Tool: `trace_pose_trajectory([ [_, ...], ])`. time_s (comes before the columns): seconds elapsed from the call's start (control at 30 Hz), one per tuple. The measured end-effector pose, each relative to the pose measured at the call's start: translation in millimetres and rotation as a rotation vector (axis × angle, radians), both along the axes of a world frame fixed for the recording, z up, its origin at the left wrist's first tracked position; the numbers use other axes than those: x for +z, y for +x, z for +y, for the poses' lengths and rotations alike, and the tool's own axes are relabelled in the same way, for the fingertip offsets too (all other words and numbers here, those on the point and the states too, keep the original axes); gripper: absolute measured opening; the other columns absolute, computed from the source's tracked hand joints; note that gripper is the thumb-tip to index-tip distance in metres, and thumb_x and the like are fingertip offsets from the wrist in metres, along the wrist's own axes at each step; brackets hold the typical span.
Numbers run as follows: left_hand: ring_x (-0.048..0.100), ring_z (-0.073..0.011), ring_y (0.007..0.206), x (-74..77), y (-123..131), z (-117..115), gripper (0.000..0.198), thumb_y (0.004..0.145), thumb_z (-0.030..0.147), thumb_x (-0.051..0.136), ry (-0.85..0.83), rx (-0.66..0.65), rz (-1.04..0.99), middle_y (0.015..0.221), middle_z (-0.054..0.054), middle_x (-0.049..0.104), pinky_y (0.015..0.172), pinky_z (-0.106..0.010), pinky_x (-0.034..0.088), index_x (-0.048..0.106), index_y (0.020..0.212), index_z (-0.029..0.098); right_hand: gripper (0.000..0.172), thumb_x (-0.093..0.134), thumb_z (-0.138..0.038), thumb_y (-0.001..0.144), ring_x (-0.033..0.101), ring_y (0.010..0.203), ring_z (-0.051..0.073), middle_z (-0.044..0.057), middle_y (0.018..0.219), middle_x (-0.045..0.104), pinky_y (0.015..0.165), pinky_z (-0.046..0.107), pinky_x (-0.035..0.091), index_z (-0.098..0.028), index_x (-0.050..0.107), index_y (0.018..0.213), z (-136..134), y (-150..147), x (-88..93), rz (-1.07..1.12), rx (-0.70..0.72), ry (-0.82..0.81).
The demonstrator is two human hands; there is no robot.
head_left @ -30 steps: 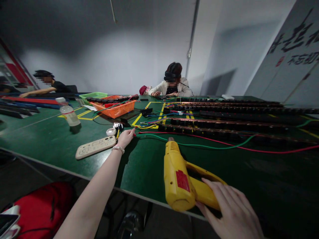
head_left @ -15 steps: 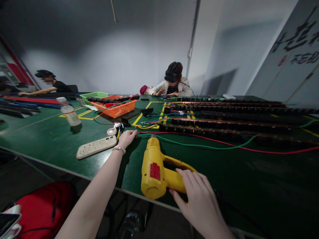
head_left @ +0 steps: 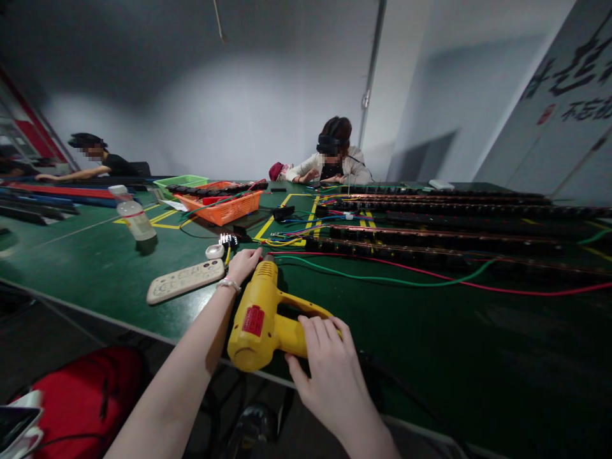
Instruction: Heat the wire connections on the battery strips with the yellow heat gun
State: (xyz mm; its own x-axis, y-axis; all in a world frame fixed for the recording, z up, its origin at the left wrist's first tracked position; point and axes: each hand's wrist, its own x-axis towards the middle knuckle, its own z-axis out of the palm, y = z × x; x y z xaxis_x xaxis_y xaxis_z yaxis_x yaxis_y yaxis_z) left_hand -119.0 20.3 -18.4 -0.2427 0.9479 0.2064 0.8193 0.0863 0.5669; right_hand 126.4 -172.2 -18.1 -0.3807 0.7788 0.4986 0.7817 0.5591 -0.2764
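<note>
A yellow heat gun (head_left: 253, 319) with a red label lies low over the table's front edge, its nozzle pointing away from me. My right hand (head_left: 327, 363) is wrapped round its handle. Just left of the nozzle, my left hand (head_left: 245, 264) has its fingers closed at the left ends of a red wire (head_left: 382, 260) and a green wire (head_left: 354, 277). The fingertips and the wire ends are partly hidden there. Both wires run off to the right across the green table (head_left: 430, 331).
Long black strips (head_left: 406, 252) with wires lie at the right. Left of my hand are a phone (head_left: 184, 282), a white round case (head_left: 213, 252) and a bottle (head_left: 136, 217). An orange basket (head_left: 229, 209) stands behind. Co-workers sit across the table and at far left.
My right hand has moved the heat gun to the left, bringing its nozzle beside my left hand's fingertips. The left hand has stayed nearly in place.
</note>
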Motion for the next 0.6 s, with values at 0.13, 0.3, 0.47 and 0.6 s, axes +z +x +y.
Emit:
trace_pose_trajectory([
  [0.13,0.062,-0.0217,0.085,-1.3,-1.7,1.4,0.044,0.088,0.050,0.047,0.011,-0.009,-0.041,0.082,-0.007,0.067,0.071,-0.030,0.044,0.067,0.085,0.011,0.042,0.052,-0.031,0.085,0.049,0.099,0.022,0.007,0.107,0.059,0.105,0.044,0.026,-0.011,0.052,0.122,-0.3,-11.0,-3.2,0.039,-0.009,0.004],
  [0.3,0.060,-0.0208,0.092,-3.0,-3.3,2.4,0.036,0.088,0.041,0.054,0.059,-0.062,-0.097,0.105,-0.005,0.060,0.079,-0.037,0.052,0.059,0.107,0.012,0.045,0.057,-0.033,0.083,0.048,0.099,0.022,0.006,0.109,0.059,0.101,0.042,0.030,-0.015,0.052,0.124,0.2,-13.4,-6.8,0.112,-0.017,-0.016],
  [0.47,0.057,-0.0154,0.067,-4.6,-5.1,2.8,0.047,0.086,0.054,0.046,0.091,-0.132,-0.143,0.073,-0.003,0.062,0.059,-0.026,0.044,0.062,0.074,0.011,0.047,0.062,-0.032,0.081,0.048,0.100,0.021,0.004,0.109,0.060,0.100,0.040,0.031,-0.017,0.051,0.124,-0.6,-10.6,-6.8,0.165,-0.009,-0.042],
  [0.6,0.047,-0.0132,0.055,-8.9,-6.8,4.3,0.053,0.080,0.061,0.041,0.169,-0.192,-0.210,0.055,-0.001,0.053,0.050,-0.025,0.033,0.053,0.058,0.015,0.046,0.063,-0.030,0.079,0.049,0.101,0.022,0.003,0.109,0.061,0.098,0.039,0.033,-0.020,0.052,0.123,-2.3,-0.4,-6.6,0.181,-0.019,-0.053],
])
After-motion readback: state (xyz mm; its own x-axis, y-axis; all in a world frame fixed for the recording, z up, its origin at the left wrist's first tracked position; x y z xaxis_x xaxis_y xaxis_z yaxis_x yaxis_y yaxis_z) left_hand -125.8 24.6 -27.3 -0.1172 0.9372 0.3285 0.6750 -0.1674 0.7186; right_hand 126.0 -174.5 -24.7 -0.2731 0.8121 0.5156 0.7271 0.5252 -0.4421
